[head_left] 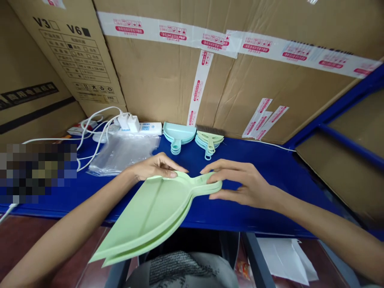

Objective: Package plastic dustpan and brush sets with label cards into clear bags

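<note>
A: Position of the pans?
B: Green pans [162, 212], nested, two rims visible, lie across the near edge of the table [258, 160] in this view. Contact with it: cannot tell.
A: Fingers?
B: Left hand [157, 166] pinches the rim near the handle [198, 190], thumb on top; its other fingers are partly hidden. Right hand [240, 180] grips the handle's end, fingers parted, some above and some below; the tips behind it do not show.
A: What else is hard to read?
B: A pixelated patch [36, 172] at left — contents unreadable. Both forearms run out of frame. Dark bristles behind the brushes [211, 138] barely separate from the cardboard [165, 72].
A: Materials, shapes?
B: Pans: smooth, matte, pale green, straight front edge, curved back. Blue pans [180, 131] behind: stacked, half-round, looped handles. Brushes beside them, green over blue. Bags [129, 150]: clear, glossy, wrinkled — laid flat near a white power strip [152, 128]. Cardboard: brown, creased, crossed by printed tape [150, 32]. Table: smooth, deep blue.
</note>
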The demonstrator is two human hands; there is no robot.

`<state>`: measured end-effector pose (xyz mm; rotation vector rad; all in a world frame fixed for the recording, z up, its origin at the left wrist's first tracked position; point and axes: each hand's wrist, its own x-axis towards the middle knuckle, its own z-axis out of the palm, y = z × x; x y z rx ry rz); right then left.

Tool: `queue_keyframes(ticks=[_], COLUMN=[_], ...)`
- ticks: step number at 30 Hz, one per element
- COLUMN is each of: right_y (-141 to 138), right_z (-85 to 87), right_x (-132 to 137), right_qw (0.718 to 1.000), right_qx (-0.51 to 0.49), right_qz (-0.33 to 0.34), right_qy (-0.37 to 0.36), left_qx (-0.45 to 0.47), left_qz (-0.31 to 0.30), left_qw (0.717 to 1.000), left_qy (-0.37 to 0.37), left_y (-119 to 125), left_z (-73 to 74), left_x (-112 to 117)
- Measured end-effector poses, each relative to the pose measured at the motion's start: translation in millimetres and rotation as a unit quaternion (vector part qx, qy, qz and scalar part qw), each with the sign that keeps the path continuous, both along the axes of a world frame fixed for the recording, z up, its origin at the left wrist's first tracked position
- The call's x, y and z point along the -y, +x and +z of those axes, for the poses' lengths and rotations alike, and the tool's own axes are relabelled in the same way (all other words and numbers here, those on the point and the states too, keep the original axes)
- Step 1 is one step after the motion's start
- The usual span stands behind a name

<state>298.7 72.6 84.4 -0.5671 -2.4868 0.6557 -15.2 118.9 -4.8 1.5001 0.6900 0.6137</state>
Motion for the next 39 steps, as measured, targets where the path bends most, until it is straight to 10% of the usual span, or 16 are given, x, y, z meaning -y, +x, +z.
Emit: queue_keyframes(ticks=[4,9,11,16,23,35,39], right_y=[-4,-9,-22,-88,-158,-129,-94], right_z=[19.6,45.9,42.4,1.0,-45.5,-57.1,-36.0], right_x=[-8,-48,-71,-108,-87,-104,-89], right_qw=[0.998,0.969,0.953,0.932,0.887,0.932,0.902], right_qx=[-0.043,-0.099,-0.098,0.064,0.268,0.218,0.205], right_qz=[-0.036,-0.176,-0.219,-0.265,-0.285,-0.218,-0.301], right_qy=[0.03,0.14,0.183,0.238,0.247,0.189,0.232], left_qx=[0.105,0.301,0.277,0.101,-0.014,-0.029,-0.012], left_qz=[0.14,0.469,0.506,0.461,0.33,0.303,0.3], left_qw=[0.984,0.813,0.795,0.86,0.92,0.93,0.922], left_qy=[0.035,0.168,0.188,0.194,0.21,0.205,0.243], left_y=[-25,-59,-58,-31,-17,-9,-7], left_z=[22.4,25.7,14.4,-16.6,-37.7,-49.5,-48.5], left_x=[-11,-43,-52,-57,-60,-61,-56])
